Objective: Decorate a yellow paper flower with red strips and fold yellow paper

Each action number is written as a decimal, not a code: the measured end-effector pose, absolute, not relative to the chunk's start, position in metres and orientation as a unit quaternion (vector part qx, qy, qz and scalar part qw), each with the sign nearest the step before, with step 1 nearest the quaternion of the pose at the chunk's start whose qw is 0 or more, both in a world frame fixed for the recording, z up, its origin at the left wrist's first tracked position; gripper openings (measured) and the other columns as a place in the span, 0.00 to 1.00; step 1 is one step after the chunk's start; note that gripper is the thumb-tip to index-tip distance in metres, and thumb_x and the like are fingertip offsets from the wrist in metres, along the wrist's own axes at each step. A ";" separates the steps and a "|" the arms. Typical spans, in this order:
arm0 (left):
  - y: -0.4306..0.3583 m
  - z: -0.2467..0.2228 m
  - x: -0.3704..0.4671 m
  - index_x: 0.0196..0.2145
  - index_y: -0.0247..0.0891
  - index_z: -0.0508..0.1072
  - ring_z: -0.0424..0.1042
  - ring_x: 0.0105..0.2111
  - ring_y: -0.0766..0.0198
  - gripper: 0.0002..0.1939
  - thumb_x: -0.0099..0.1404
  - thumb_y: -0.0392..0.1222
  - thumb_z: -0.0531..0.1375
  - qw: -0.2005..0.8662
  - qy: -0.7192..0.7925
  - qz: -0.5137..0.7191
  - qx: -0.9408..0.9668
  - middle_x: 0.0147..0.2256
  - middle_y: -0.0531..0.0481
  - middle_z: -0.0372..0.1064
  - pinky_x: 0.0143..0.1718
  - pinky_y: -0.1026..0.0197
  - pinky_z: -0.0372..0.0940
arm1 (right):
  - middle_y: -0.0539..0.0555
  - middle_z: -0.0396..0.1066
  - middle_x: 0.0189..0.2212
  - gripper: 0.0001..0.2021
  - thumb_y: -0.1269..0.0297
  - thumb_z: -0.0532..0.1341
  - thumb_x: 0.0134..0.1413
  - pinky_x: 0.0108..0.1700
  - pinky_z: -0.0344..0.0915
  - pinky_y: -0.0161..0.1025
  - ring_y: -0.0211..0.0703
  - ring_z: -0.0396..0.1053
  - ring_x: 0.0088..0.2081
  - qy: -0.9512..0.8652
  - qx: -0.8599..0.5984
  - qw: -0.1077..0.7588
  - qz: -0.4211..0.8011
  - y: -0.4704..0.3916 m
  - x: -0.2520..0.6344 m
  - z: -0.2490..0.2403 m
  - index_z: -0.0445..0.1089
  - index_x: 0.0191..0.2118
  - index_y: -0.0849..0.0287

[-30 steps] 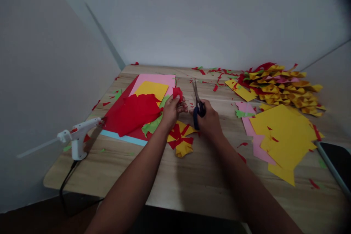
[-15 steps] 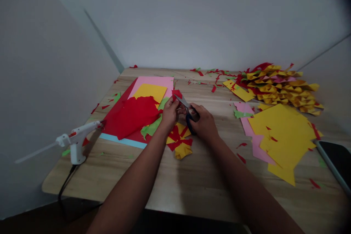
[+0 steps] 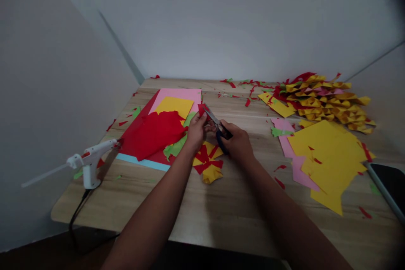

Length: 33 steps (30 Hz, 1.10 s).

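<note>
My left hand [image 3: 196, 131] is closed on a small red piece [image 3: 201, 109] near the middle of the wooden table. My right hand [image 3: 237, 140] grips the dark-handled scissors [image 3: 215, 121], whose blades point up and left against the red piece. Just below the hands lies a yellow and red paper shape [image 3: 211, 173]. To the left of my left hand, a large crumpled red sheet [image 3: 161, 130] covers part of a green piece [image 3: 176, 148].
A white glue gun [image 3: 92, 162] with its cord stands at the table's left. Pink paper [image 3: 179, 93] and yellow paper [image 3: 174, 106] lie behind the red sheet. On the right are yellow sheets [image 3: 332, 156], a folded yellow bundle [image 3: 332, 105] and a phone [image 3: 390, 183]. Scraps are scattered about.
The scissor blades have shifted slightly up and left over the red piece, and my right hand has moved slightly. The whole view has shifted a little.
</note>
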<state>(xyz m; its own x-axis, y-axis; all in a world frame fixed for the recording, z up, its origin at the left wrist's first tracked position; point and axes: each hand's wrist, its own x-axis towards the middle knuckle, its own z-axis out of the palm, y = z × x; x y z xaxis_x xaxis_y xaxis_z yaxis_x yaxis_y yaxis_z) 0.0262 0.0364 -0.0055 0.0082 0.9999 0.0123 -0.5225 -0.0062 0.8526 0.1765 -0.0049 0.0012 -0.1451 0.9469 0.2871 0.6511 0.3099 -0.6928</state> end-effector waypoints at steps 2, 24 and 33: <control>0.035 -0.003 0.026 0.34 0.38 0.68 0.70 0.22 0.68 0.23 0.51 0.55 0.71 0.618 0.341 0.620 0.341 0.24 0.56 0.67 0.21 0.66 0.67 | 0.53 0.79 0.39 0.18 0.58 0.64 0.55 0.42 0.67 0.41 0.48 0.75 0.38 -0.717 -0.563 0.344 0.222 -0.004 0.178 0.000 0.75 0.52 0.51; 0.033 0.002 0.025 0.30 0.37 0.69 0.65 0.18 0.71 0.19 0.54 0.53 0.70 0.562 0.396 0.599 0.410 0.21 0.57 0.67 0.22 0.67 0.63 | 0.62 0.72 0.44 0.26 0.56 0.64 0.52 0.51 0.66 0.52 0.54 0.69 0.44 -0.727 -0.534 0.394 0.174 -0.003 0.171 -0.008 0.66 0.55 0.60; 0.036 -0.001 0.019 0.26 0.38 0.67 0.62 0.19 0.70 0.19 0.59 0.55 0.66 0.506 0.377 0.617 0.469 0.19 0.57 0.63 0.23 0.67 0.60 | 0.62 0.74 0.46 0.26 0.55 0.64 0.52 0.50 0.67 0.51 0.53 0.71 0.43 -0.736 -0.526 0.385 0.182 0.000 0.176 -0.009 0.67 0.56 0.60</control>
